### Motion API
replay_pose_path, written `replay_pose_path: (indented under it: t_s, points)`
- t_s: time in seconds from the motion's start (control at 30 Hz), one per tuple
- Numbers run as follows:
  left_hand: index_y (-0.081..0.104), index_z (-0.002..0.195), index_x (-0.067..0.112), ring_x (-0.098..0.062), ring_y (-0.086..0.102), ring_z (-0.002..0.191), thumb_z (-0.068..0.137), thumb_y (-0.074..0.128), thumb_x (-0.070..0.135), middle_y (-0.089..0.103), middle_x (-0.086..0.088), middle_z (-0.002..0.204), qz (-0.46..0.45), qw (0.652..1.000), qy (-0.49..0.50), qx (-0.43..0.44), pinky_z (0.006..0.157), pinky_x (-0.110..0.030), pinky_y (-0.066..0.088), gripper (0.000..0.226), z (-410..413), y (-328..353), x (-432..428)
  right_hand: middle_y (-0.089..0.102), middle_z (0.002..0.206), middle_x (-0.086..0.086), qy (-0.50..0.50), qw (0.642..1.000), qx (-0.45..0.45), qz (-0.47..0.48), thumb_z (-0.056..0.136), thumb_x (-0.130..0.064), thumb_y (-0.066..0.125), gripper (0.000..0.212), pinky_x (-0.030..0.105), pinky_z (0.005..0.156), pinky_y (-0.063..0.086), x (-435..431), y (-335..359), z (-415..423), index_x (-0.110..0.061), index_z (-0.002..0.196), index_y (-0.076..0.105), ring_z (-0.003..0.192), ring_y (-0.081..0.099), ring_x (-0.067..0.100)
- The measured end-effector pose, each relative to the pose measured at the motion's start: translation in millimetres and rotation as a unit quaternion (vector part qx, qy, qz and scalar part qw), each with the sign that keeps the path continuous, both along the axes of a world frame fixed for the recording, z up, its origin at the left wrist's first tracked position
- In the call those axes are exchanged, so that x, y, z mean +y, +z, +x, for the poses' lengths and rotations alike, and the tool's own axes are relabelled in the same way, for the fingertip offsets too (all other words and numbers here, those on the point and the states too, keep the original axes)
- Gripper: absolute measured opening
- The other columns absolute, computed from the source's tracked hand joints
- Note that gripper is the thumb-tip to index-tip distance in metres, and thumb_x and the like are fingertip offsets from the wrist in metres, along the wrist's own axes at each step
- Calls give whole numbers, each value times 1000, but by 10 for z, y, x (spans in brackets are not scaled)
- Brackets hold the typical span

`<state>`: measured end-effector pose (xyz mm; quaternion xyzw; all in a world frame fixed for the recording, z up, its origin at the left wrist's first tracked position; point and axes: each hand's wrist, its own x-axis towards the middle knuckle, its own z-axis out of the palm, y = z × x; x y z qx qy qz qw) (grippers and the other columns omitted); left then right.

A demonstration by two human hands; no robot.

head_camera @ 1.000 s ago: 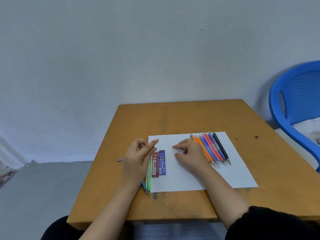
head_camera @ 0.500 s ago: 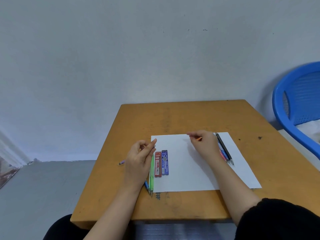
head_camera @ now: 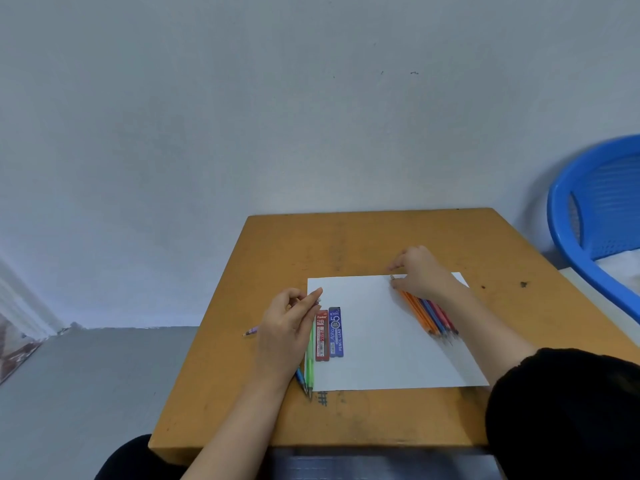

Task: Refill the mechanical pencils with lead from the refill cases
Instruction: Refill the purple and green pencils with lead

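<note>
Orange plastic mechanical pencil [head_camera: 414, 308], leftmost of the coloured row on the white paper sheet [head_camera: 374, 362], is now reached at its far end by the curled fingertips [head_camera: 398, 265] of the right hand [head_camera: 420, 271], which lay beside the row a second ago. From this a next pencil is judged chosen for refilling, though a closed pinch cannot be confirmed. Wrist is raised and forearm stretched across the sheet, while the left hand [head_camera: 287, 323] is rested by the red and blue refill cases [head_camera: 329, 336], forefinger straight, any hold undeterminable.

Right of centre a row of pencils [head_camera: 427, 315], orange, blue and pink, lies with tips toward the lower right. Left of centre a red case [head_camera: 321, 336] and a blue case [head_camera: 336, 332] lie flat, touching, beside a green pencil [head_camera: 310, 362] and a blue pencil [head_camera: 300, 378]. A purple pencil [head_camera: 251, 330] pokes out farther left.
</note>
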<state>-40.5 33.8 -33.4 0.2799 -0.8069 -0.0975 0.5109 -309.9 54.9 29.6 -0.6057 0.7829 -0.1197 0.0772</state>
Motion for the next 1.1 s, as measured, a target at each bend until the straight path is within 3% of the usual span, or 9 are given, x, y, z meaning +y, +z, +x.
replay_pose_path:
  t_s: [0.1, 0.23, 0.43, 0.73, 0.9, 1.0, 1.1]
  points:
    - [64, 119, 19, -14, 55, 80, 93, 55, 21, 58, -2, 96, 5, 1000, 7, 3, 62, -34, 51, 28, 2, -11, -3, 61, 115, 0, -1, 1000, -6, 28, 88, -27, 62, 30, 26, 80, 44, 28, 53, -6, -20, 116, 67, 104, 54, 17]
    - [68, 117, 14, -12, 55, 80, 93, 54, 24, 57, -2, 95, 17, 1000, 16, -1, 63, -32, 51, 30, 5, -23, -14, 61, 112, -2, 8, 999, -5, 46, 89, -25, 60, 28, 23, 71, 39, 37, 48, -1, -21, 115, 68, 88, 50, 11]
    - [63, 119, 22, -12, 54, 78, 93, 54, 25, 57, -2, 94, 18, 1000, 5, 9, 60, -33, 51, 27, 8, -5, -3, 61, 111, -1, 15, 999, 14, 48, 91, -20, 58, 26, 22, 69, 41, 27, 20, 34, -19, 114, 69, 85, 50, 11]
    - [70, 114, 11, -13, 56, 78, 93, 53, 25, 58, -3, 94, 23, 1000, 10, -1, 61, -31, 51, 30, 10, -5, 0, 58, 91, -3, 10, 999, 16, 46, 88, -15, 62, 12, 26, 71, 52, -39, 6, 80, -17, 96, 71, 83, 57, 14]
    - [70, 114, 11, -8, 54, 81, 93, 52, 26, 58, -1, 95, 31, 999, 13, 2, 65, -26, 49, 31, 10, 17, 16, 57, 92, -2, 12, 999, 23, 41, 90, -10, 59, 16, 24, 66, 44, -31, -52, 105, -13, 98, 72, 84, 57, 15]
    - [71, 113, 11, -8, 53, 80, 92, 52, 27, 58, -1, 94, 32, 999, 15, 7, 65, -25, 48, 32, 6, 32, 27, 66, 96, 12, 12, 998, 63, 23, 83, -3, 53, 21, 38, 71, 55, -5, -134, 117, -7, 92, 72, 98, 61, 30]
    - [71, 113, 12, -7, 53, 80, 92, 52, 27, 58, -2, 94, 26, 1000, 16, 4, 65, -25, 48, 31, 4, 37, 34, 63, 105, 17, 36, 996, 75, 8, 76, 4, 51, 23, 46, 78, 53, 1, -217, 111, -1, 93, 67, 104, 57, 33]
